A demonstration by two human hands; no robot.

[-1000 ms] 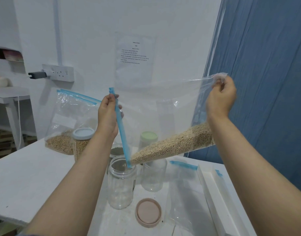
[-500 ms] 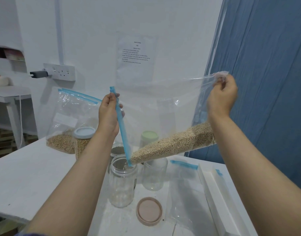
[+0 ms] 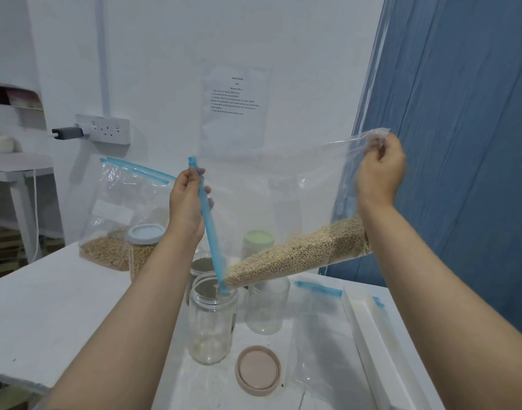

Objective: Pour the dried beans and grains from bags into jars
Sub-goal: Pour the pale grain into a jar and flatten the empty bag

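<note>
I hold a clear zip bag (image 3: 283, 202) tilted above the table. My left hand (image 3: 186, 202) grips its blue zip strip (image 3: 208, 229) near the top. My right hand (image 3: 379, 173) pinches the raised far corner. Pale grains (image 3: 298, 255) lie along the bag's lower edge, sloping down to the strip's low corner, which dips into the mouth of an open clear jar (image 3: 212, 321). A few grains show at that jar's mouth. Its pink lid (image 3: 258, 369) lies on the table in front.
A second empty jar (image 3: 267, 306) stands right of the first. Behind are a green-lidded jar (image 3: 258, 241), a dark-filled jar (image 3: 203, 266), a blue-lidded jar (image 3: 144, 247) and another grain bag (image 3: 115, 220). An empty zip bag (image 3: 322, 335) and a white box (image 3: 375, 335) lie right. A blue curtain (image 3: 461, 143) hangs right.
The bag stays tilted in both hands with its low corner at the jar mouth. The grains have crept slightly toward that corner. My hands have hardly moved.
</note>
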